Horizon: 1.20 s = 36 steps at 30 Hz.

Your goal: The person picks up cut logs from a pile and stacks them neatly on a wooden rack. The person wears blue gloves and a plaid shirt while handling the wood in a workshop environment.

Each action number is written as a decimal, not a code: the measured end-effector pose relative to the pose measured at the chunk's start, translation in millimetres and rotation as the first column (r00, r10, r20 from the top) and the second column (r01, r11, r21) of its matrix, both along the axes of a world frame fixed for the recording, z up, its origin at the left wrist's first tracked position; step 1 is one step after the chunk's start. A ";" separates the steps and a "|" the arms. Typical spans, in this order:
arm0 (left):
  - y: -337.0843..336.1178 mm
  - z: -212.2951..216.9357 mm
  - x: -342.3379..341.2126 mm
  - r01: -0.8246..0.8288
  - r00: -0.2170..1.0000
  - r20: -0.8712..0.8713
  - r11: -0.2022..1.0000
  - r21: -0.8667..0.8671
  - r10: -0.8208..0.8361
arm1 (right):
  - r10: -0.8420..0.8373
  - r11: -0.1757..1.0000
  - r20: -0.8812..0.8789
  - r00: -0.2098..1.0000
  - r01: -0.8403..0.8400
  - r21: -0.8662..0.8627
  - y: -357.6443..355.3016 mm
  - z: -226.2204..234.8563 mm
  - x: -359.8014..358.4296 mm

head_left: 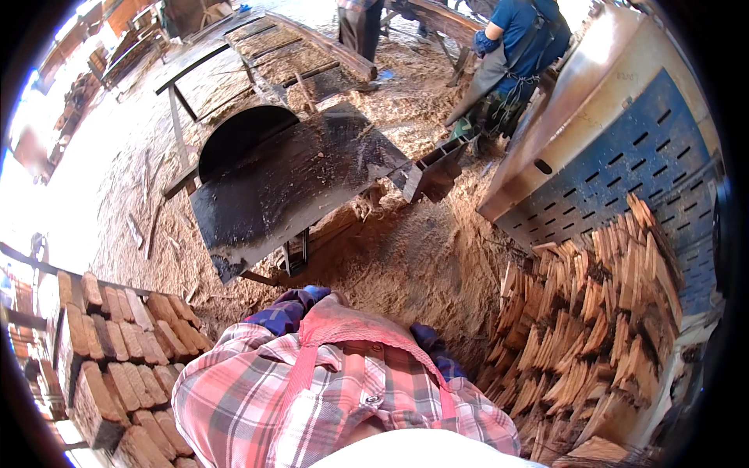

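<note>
My left hand is beside the front edge of my red apron, in a blue covering below a dark patterned cuff. Its fingers are hidden, so I cannot see whether it holds anything. On the other side of the apron, only a dark blue part of my right hand shows; the apron and plaid sleeve hide the rest. Ahead of both hands stands a dark metal saw table, with a large dark half-round disc rising at its far edge. Neither hand touches the table.
Stacked wooden blocks are at the left. At the right, split wood pieces lean in a heap by a blue slotted metal panel. Sawdust covers the ground. A co-worker in blue and another person stand beyond.
</note>
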<state>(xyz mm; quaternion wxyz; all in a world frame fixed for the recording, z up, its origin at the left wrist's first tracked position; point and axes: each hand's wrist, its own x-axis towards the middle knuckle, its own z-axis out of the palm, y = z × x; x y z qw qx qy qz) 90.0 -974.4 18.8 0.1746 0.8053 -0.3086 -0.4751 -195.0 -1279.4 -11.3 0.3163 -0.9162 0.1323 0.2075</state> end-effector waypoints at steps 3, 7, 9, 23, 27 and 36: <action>-6.3 11.1 -4.6 -0.032 0.999 0.002 0.999 0.022 0.032 | -0.282 0.931 -0.047 0.958 0.285 0.228 4.6 -10.6 -3.9; -6.6 18.9 -8.0 -0.020 1.000 0.015 1.000 0.023 0.020 | -0.423 0.795 -0.104 0.900 0.424 0.434 7.3 -12.5 -4.9; -9.2 27.6 -9.1 0.000 0.999 0.032 1.000 0.030 -0.001 | -0.451 0.756 -0.129 0.883 0.454 0.471 7.0 -13.9 -3.8; -16.8 45.5 -14.9 -0.051 0.999 -0.011 0.997 0.055 0.051 | -0.510 0.646 -0.213 0.833 0.535 0.544 5.8 -17.8 -7.5; -11.1 43.3 -14.6 -0.084 0.996 -0.034 0.996 0.015 0.084 | -0.509 0.634 -0.222 0.832 0.536 0.557 6.6 -17.7 -4.9; -12.3 36.0 -13.1 -0.051 0.999 0.006 0.996 0.079 0.051 | -0.523 0.592 -0.256 0.813 0.562 0.578 8.8 -19.1 -6.7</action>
